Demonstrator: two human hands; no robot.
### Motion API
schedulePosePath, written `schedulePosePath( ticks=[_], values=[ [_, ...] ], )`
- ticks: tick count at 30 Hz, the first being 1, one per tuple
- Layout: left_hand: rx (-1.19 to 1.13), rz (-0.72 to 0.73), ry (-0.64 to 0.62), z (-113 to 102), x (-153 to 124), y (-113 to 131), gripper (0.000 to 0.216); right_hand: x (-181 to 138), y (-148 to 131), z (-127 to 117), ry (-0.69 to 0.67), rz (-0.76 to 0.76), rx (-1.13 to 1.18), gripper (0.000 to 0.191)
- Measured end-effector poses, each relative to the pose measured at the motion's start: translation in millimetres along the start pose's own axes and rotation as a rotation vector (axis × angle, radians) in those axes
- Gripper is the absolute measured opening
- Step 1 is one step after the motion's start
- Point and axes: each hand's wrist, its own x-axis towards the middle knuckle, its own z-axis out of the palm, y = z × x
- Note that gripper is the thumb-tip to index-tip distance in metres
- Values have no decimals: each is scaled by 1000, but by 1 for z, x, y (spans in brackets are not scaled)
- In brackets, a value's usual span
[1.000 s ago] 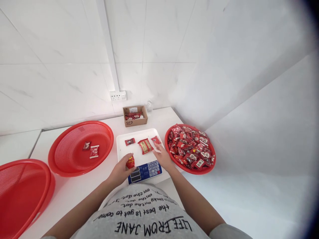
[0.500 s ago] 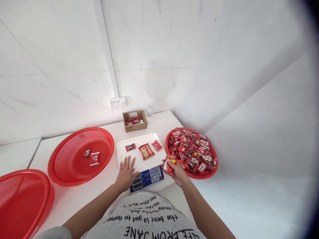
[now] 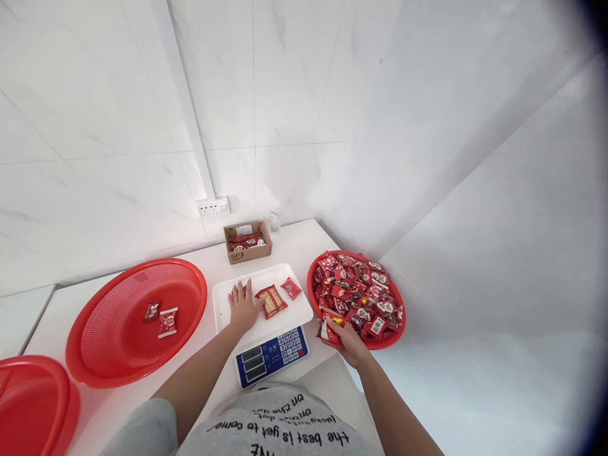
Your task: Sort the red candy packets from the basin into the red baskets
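Observation:
A digital scale with a white pan (image 3: 280, 324) sits in front of me. My left hand (image 3: 243, 309) lies over the pan's left half with fingers spread, covering most of a small dark-red packet. By its thumb is a larger red-and-gold snack packet (image 3: 272, 301), and a small red packet (image 3: 291, 289) lies farther right. My right hand (image 3: 350, 342) is closed on red snack packets (image 3: 329, 332) with yellow marks, at the near left rim of a red basket (image 3: 399, 339) heaped with similar small packets. How many it holds I cannot tell.
Left of the scale stands a red basket (image 3: 199, 304) with two small packets in it. Another red basket (image 3: 71, 392) is cut off at the lower left. Behind the scale are a cardboard box (image 3: 249, 254) of red packets and a clear glass (image 3: 274, 221).
My left hand has moved forward from the pan's near edge onto the small dark-red packet. My right hand, still holding its packets, has shifted slightly toward the full basket. The view has tilted a little.

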Motion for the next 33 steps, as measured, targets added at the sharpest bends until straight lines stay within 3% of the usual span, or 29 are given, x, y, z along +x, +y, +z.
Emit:
schedulePosePath(
  ticks=[4,9,16,24,29,33],
  values=[
    [-14,95,-105,4,8,26,72,2,0,-7,-23,22,64,51],
    [127,258,-149,12,12,59,66,1,0,-10,-38,28,92,56],
    [258,481,-257,11,18,58,60,5,4,-16,-73,35,116,61],
    [225,480,-225,-6,2,16,56,5,6,-20,-96,51,97,64],
    [181,319,-164,0,8,41,67,7,9,-22,-89,36,75,68],
    [202,350,-248,11,15,60,62,6,10,-22,-84,24,69,69]
  ],
)
